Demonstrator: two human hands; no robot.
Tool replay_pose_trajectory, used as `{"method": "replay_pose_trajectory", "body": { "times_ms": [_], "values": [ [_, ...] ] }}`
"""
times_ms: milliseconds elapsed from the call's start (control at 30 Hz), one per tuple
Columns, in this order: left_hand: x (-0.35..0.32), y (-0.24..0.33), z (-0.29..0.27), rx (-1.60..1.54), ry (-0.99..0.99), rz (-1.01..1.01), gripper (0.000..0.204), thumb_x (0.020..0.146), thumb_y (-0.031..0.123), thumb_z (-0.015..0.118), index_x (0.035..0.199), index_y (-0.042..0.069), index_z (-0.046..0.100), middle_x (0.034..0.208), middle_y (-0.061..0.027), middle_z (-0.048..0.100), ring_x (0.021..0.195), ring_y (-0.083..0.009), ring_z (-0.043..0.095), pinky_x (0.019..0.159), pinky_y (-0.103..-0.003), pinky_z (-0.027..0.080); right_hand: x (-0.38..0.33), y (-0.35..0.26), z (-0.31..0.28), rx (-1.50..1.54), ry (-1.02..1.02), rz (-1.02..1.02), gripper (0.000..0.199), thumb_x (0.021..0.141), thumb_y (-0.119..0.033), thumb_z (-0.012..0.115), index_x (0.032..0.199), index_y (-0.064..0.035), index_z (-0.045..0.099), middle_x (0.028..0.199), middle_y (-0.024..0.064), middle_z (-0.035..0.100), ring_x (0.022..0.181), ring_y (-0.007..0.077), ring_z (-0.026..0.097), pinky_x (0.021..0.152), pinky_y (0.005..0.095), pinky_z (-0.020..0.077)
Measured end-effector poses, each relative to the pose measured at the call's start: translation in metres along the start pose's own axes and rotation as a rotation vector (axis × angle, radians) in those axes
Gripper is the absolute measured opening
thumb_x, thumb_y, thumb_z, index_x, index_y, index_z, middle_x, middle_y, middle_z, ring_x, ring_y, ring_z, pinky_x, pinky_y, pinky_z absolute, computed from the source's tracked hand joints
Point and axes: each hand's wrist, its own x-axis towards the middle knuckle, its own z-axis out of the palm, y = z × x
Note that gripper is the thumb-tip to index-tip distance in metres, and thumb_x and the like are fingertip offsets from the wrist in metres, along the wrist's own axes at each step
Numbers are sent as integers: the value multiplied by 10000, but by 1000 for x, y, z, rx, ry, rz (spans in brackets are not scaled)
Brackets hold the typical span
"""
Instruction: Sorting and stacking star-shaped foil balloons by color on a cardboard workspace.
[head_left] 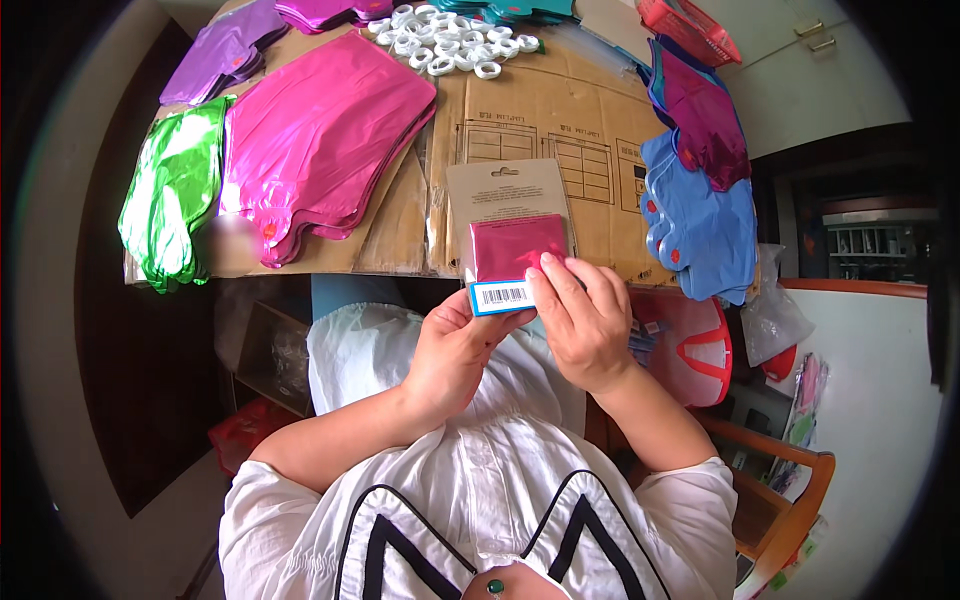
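Observation:
A flat package (517, 247) with a brown header card and a folded pink foil piece showing through its clear front is held before me at the table's near edge. Its lower end carries a blue-edged barcode label (503, 296). My left hand (455, 350) grips the bottom left corner, fingers partly hidden behind it. My right hand (587, 320) is closed on the lower right side, fingertips lying over the label and the pink foil. Left of the package lies a large stack of pink foil balloons (325, 130).
Cardboard (600, 110) covers the table. Green foil balloons (175, 190) and purple ones (220, 50) lie left, blue ones (705, 220) and magenta ones (705, 120) right. White ribbon rolls (445, 40) are heaped at the back, near a red basket (690, 30). A wooden chair (790, 500) stands right.

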Motion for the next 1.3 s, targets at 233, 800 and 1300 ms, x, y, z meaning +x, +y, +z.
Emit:
{"method": "replay_pose_trajectory", "body": {
  "times_ms": [233,800,1300],
  "values": [
    [-6,8,-3,-147,-37,-29,254,982,82,470,1179,-36,578,1182,-128,641,1127,-215,607,1044,-365,450,0,-1,-3,-30,-30,-57,334,782,-123,631,1099,-25,678,939,63,578,857,227,521,774,373,435],
    [-15,1,-20,214,57,-37,242,1018,135,466,1137,-33,593,1097,-120,668,1036,-203,642,981,-373,496,-38,-19,-7,1362,-29,1273,409,930,-106,621,1240,75,425,888,108,653,726,130,650,653,234,521],
    [-10,2,-25,332,155,26,260,1017,211,493,1088,-20,589,1004,-120,690,906,-227,690,890,-381,551,-32,-29,13,1542,60,1503,264,920,-235,674,889,22,621,687,99,655,522,120,612,495,223,487]
  ]
}}
